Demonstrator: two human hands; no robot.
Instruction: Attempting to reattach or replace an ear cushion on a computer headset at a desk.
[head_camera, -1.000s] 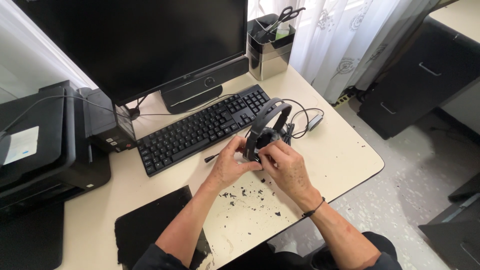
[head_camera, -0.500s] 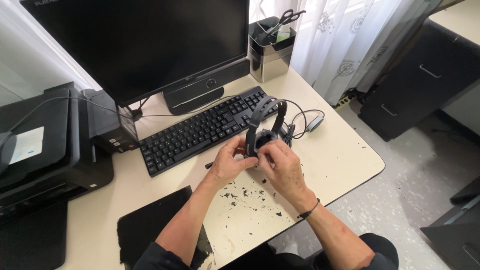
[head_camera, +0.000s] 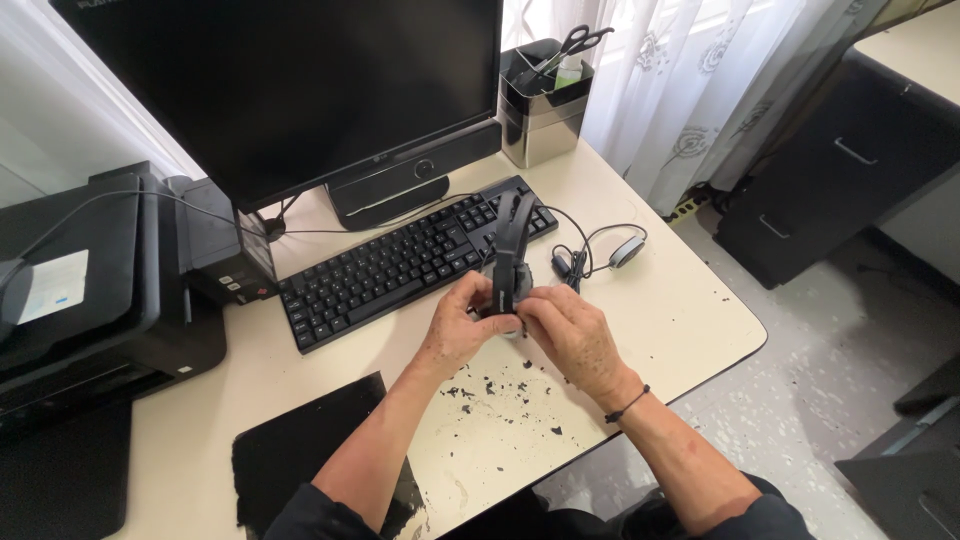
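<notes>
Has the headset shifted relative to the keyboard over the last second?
Yes. The headset has turned: its band, earlier tilted toward the cable side, now stands nearly edge-on and upright, just in front of the keyboard, held in both hands.

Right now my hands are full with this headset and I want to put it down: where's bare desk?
Bare desk lies right of the right hand, below the cable. Another patch sits between keyboard and black mat. Black flakes litter the space under the headset and left hand.
</notes>
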